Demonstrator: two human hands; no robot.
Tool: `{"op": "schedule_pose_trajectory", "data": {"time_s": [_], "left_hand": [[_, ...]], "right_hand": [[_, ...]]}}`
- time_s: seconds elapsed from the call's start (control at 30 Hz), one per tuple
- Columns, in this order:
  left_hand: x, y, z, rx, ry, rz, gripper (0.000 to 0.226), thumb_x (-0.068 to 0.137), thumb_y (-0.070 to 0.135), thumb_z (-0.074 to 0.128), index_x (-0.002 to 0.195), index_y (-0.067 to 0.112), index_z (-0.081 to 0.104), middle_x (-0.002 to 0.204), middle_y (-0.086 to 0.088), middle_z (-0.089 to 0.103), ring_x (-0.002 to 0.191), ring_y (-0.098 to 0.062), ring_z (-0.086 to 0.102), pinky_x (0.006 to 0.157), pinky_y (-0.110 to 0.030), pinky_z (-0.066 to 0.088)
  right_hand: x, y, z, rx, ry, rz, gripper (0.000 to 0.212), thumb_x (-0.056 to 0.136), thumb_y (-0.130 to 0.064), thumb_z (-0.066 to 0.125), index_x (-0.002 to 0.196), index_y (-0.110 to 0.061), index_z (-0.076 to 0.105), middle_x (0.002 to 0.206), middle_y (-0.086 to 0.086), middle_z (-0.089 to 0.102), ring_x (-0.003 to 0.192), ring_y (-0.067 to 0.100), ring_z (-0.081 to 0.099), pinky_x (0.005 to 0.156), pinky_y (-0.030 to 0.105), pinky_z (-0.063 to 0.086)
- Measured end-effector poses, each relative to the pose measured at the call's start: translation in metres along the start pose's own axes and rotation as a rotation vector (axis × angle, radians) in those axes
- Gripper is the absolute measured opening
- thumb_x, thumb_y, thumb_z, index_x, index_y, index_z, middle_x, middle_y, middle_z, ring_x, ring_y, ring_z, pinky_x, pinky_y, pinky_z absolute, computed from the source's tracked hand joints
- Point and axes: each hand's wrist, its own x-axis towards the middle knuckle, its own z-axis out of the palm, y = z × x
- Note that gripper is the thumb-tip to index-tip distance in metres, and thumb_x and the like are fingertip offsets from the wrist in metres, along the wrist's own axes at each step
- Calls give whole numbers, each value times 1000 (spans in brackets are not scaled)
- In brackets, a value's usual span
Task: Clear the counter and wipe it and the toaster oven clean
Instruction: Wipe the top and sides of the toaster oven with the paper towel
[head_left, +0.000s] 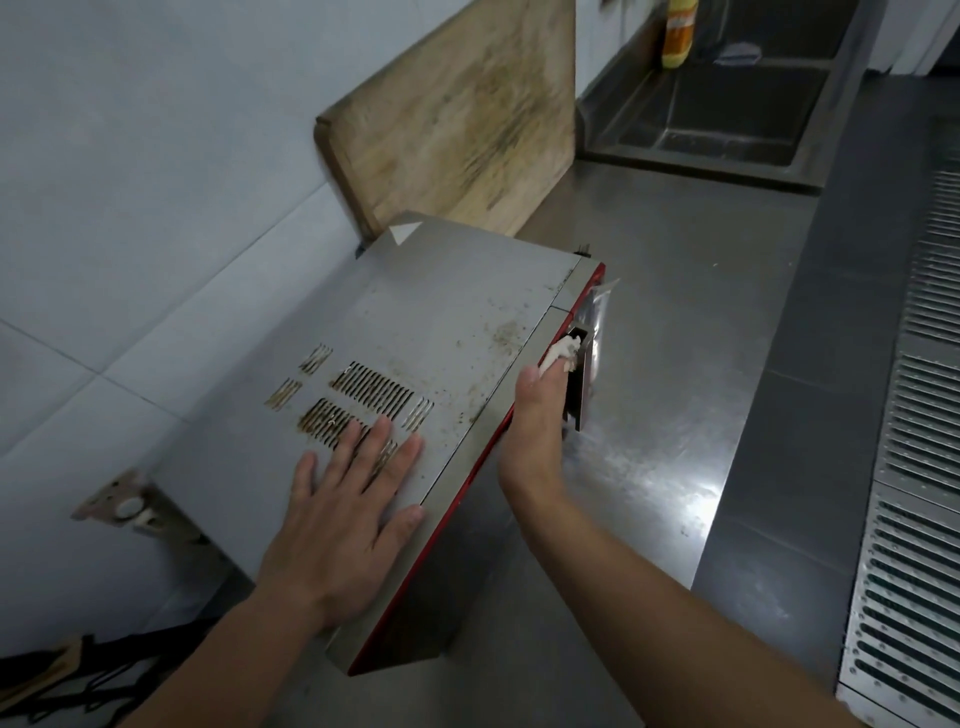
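A grey toaster oven (441, 322) with a red front edge stands on the steel counter (675, 374). Its top is speckled with brown grime, and rust rings the vent slots. My left hand (343, 509) lies flat on the oven's top, fingers spread over the vents. My right hand (535, 421) is at the oven's front, by the metal door handle (582, 374). It is closed around a small white cloth (561, 353), which is pressed against the front face. The front face itself is hidden from this angle.
A stained wooden cutting board (457, 119) leans on the tiled wall behind the oven. A steel sink (727, 93) with a yellow bottle (678, 31) lies at the far end. A wall socket (122, 504) and black cables (78, 686) are at the lower left. Metal floor grating (914, 467) runs along the right.
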Motion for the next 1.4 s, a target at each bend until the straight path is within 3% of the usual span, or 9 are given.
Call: {"op": "schedule_pose_trajectory", "data": {"time_s": [0.17, 0.4, 0.57, 0.63, 0.8, 0.9, 1.03, 1.17, 1.4], "left_hand": [[1, -2, 2, -7, 8, 6, 71, 81, 75, -22, 147, 51, -28, 158, 17, -36, 144, -7, -37, 123, -51, -11], [0, -3, 2, -36, 15, 15, 76, 78, 78, -26, 149, 52, -23, 159, 17, -35, 144, -7, -37, 122, -48, -15], [0, -4, 2, -56, 29, 33, 72, 83, 77, -20, 150, 51, -20, 160, 17, -31, 146, -7, -34, 123, -50, -12], [0, -4, 3, -49, 33, 29, 74, 82, 77, -22, 150, 51, -20, 160, 17, -32, 146, -7, -34, 123, -50, -12], [0, -4, 4, -55, 44, 30, 72, 84, 76, -19, 151, 51, -19, 161, 16, -30, 147, -8, -32, 123, -51, -10], [1, -4, 4, -45, 39, 28, 74, 82, 77, -21, 150, 51, -21, 160, 16, -31, 146, -7, -33, 123, -51, -10], [1, -5, 4, -52, 34, 39, 76, 81, 78, -21, 151, 50, -19, 161, 16, -31, 146, -7, -32, 123, -51, -10], [1, -4, 4, -41, 43, 36, 76, 82, 77, -22, 152, 48, -20, 160, 16, -32, 146, -8, -33, 123, -50, -10], [3, -8, 7, -57, 63, 49, 71, 87, 75, -14, 153, 49, -17, 162, 16, -27, 148, -8, -29, 123, -50, -10]], "right_hand": [[-4, 18, -3, -29, -20, -66, 83, 89, -75, 23, 158, -34, 2, 165, -16, 6, 151, 2, 5, 124, 40, 12], [9, 90, -33, 268, -70, 428, 123, 48, -102, 46, 141, -21, 54, 140, 6, 59, 129, 16, 54, 115, 40, 36], [4, 82, -27, 328, -29, 427, 103, 67, -90, 50, 143, -21, 50, 140, 7, 58, 122, 12, 57, 113, 36, 36], [-5, 59, -16, 318, -6, 316, 87, 83, -77, 45, 150, -21, 39, 152, 3, 45, 127, 6, 51, 112, 30, 34], [-18, 51, 8, 137, -3, -22, 77, 92, -74, 36, 156, -38, 11, 164, -4, 20, 151, 16, 17, 121, 52, 20], [-9, 60, 4, 156, 2, 22, 75, 94, -68, 41, 155, -29, 20, 161, 6, 28, 149, 25, 25, 119, 56, 25], [22, 72, -27, 409, 23, 392, 67, 99, -62, 33, 142, -13, 48, 130, -1, 58, 119, 13, 56, 107, 31, 37], [42, 95, -33, 351, -12, 452, 76, 95, -70, 32, 149, -18, 43, 150, 7, 47, 142, 20, 38, 121, 43, 23], [23, 78, -20, 370, 54, 364, 85, 86, -74, 44, 152, -20, 36, 157, 8, 38, 146, 20, 31, 121, 42, 23]]}}
